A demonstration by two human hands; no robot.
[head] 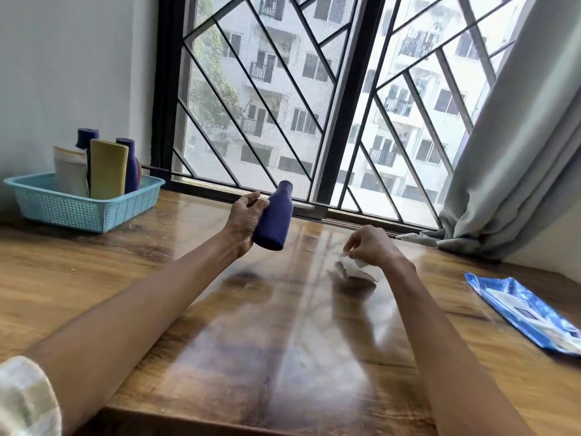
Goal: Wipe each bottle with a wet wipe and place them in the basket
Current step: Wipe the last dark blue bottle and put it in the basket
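My left hand (243, 220) grips a dark blue bottle (275, 217) above the wooden table (283, 341); the bottle tilts with its cap up and away from me. To its right, my right hand (369, 245) pinches a crumpled white wet wipe (361, 269) that touches the tabletop. A light blue basket (47, 209) stands at the far left of the table. Inside it stand a white tube (70, 171), a yellow tube (108, 168) and two dark blue bottles (88, 138), all upright.
A blue pack of wet wipes (528, 313) lies flat near the table's right edge. A barred window (314, 105) runs along the far side of the table, with a grey curtain (518, 152) bunched at the right. A wall stands behind the basket.
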